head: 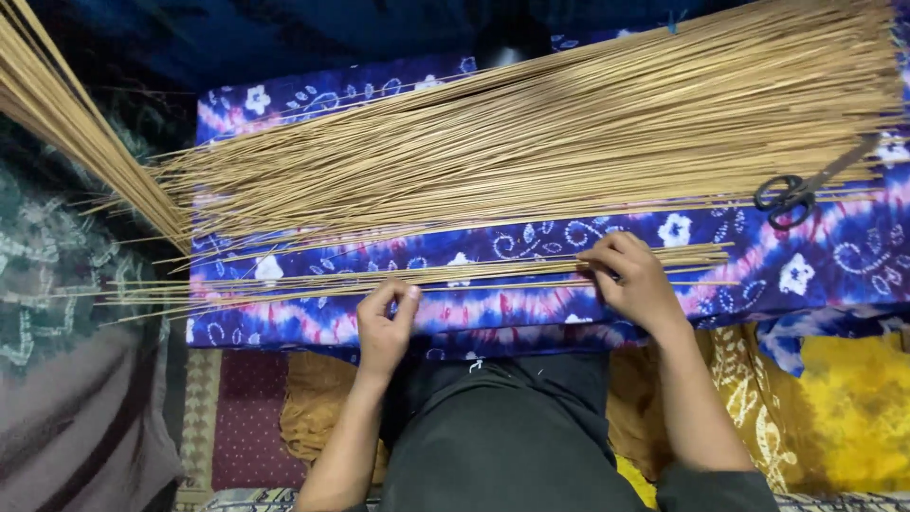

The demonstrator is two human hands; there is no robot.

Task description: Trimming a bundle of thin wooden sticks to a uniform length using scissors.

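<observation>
Resting on a small row of thin sticks, both hands work at the near edge of the blue patterned cloth. The left hand is closed in a pinch, thumb and fingers meeting on the sticks. The right hand lies curled over the same row further to the right, fingers pressing down; if it grips one stick or only holds them flat, I cannot tell. Beyond the hands lies a big pile of sticks, whose right ends are cut off by the frame. Another bundle leaves the picture at the upper left corner. Black scissors rest on the pile, beyond and to the right of the right hand, the blades hard to see among the sticks. What carries the cloth is hidden under it.
</observation>
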